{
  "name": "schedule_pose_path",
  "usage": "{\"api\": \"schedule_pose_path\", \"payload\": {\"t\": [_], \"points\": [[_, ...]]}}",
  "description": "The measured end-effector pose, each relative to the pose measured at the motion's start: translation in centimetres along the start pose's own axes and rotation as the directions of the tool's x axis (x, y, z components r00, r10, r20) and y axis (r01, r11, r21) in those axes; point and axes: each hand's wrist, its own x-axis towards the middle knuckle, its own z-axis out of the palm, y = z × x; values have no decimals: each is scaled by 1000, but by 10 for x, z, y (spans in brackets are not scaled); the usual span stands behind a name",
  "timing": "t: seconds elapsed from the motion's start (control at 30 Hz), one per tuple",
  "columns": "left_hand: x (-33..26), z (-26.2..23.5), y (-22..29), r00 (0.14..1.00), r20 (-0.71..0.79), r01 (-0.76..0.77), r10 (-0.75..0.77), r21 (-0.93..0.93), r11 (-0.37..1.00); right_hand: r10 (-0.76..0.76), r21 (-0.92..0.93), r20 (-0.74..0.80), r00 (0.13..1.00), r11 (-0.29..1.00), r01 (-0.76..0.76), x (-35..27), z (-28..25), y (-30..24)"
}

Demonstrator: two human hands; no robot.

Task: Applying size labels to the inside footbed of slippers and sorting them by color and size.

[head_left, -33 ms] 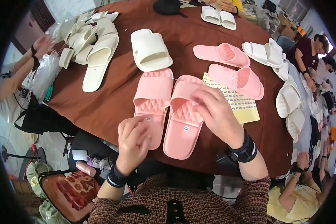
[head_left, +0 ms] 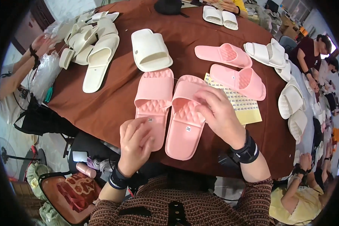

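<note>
Two pink slippers lie side by side in front of me, toes away, each with a small white round sticker on its heel. Over the heel of the left pink slipper (head_left: 153, 88) hovers my left hand (head_left: 135, 145), fingers curled in and thumb drawn close. My right hand (head_left: 222, 118) is beside the strap of the right pink slipper (head_left: 184, 145), its thumb and fingers bent together. A faint thin strand shows between the two slippers. Whatever either hand pinches is too small to make out. A yellow sticker sheet (head_left: 252, 116) lies right of my right hand.
Another pink pair (head_left: 237, 81) lies at the right, one partly over the sheet. A cream slipper (head_left: 150, 51) touches the left pink toe. More cream slippers (head_left: 101, 62) are piled at left, and white ones (head_left: 292, 94) line the right edge. Other people sit around the brown-covered table (head_left: 90, 109).
</note>
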Motion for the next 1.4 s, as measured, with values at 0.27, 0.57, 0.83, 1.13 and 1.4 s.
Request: {"api": "schedule_pose_path", "payload": {"t": [0.27,0.57,0.83,1.13,1.4], "points": [[-2,16,10,980,-13,-199,201,80,977,114,191,67,991,974,-125,-18,-3,-22],[14,12,29,888,338,-355,314,66,933,-50,40,266,963,998,41,-24,13,-9],[14,20,31,880,359,-369,311,107,923,-46,52,246,968,998,34,-29,18,-5],[14,18,27,875,362,-383,322,108,918,-48,126,238,970,992,18,-21,10,-10],[11,19,27,892,328,-353,311,78,932,86,196,263,961,970,-141,-18,-1,-15]]}}
